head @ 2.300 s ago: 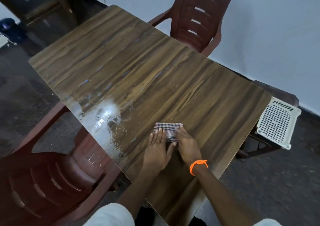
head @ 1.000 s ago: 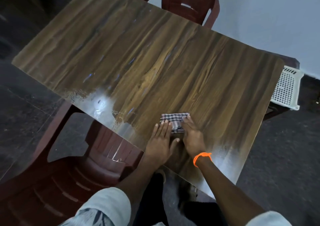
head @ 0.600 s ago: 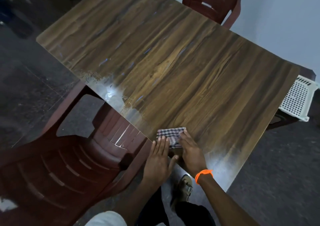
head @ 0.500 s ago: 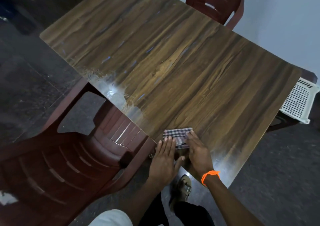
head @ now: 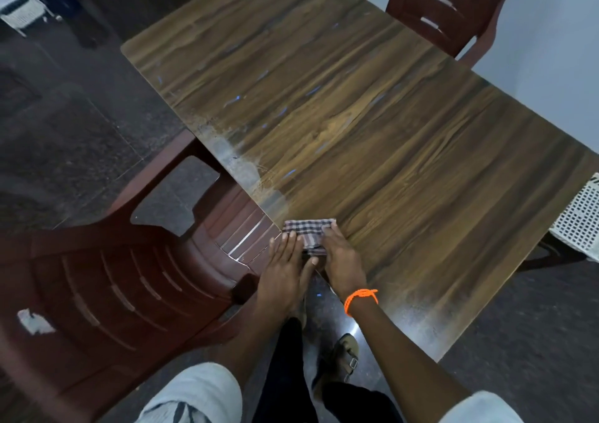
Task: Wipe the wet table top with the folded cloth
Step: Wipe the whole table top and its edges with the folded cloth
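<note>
Both hands lie flat, fingers straight and together, on a folded checked cloth [head: 309,233] at the near edge of the wooden table top [head: 382,150]. The right hand [head: 342,259] presses down on the cloth's right and near part, its fingertips reaching toward the cloth's far right corner; an orange thread band [head: 360,299] circles that wrist. The left hand [head: 285,272] sits just beside it, its fingertips touching the cloth's left edge while its palse hangs out past the table's edge, above the floor. Neither hand curls round the fabric; both simply bear on it with open palms. The cloth itself rests right at the table's edge, its left corner about level with that edge. Beyond the left hand's fingers, along the same edge, a pale wet sheen [head: 246,166] spreads over the wood, and small bluish glints of moisture dot the surface farther out. Left of the left hand stands a dark red plastic chair [head: 123,280], its seat tucked partly under the table. Far past the hands, a second red chair [head: 444,11] faces the opposite side. Well off to the right of the right hand, a white perforated basket [head: 580,218] shows at the picture's edge.
</note>
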Demonstrator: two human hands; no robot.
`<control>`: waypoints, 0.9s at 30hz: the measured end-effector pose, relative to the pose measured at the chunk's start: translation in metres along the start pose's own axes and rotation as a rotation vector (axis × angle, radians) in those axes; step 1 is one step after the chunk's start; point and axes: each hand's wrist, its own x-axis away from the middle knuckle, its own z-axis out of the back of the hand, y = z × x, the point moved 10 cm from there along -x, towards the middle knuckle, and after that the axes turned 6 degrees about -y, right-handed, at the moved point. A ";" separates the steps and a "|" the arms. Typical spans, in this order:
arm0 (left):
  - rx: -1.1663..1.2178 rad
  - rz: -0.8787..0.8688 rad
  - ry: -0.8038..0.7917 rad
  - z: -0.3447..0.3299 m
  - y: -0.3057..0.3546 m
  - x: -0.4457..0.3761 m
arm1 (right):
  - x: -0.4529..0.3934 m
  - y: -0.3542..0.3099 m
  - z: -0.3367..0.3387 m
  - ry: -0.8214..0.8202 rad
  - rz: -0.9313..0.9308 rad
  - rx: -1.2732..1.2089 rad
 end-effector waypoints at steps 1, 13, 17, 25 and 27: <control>0.018 0.004 -0.001 -0.004 0.000 0.009 | 0.007 -0.002 -0.002 -0.009 0.019 -0.001; -0.041 -0.077 -0.047 -0.018 0.033 -0.005 | 0.012 0.037 0.028 0.057 -0.105 0.043; -0.042 -0.055 -0.025 0.002 0.008 -0.035 | -0.022 0.021 0.021 0.075 -0.128 0.013; -0.003 -0.015 0.078 0.022 -0.050 -0.015 | -0.031 -0.040 -0.016 -0.026 0.046 0.063; -0.018 -0.047 0.037 0.013 -0.048 -0.003 | -0.015 -0.041 -0.018 -0.011 0.074 0.054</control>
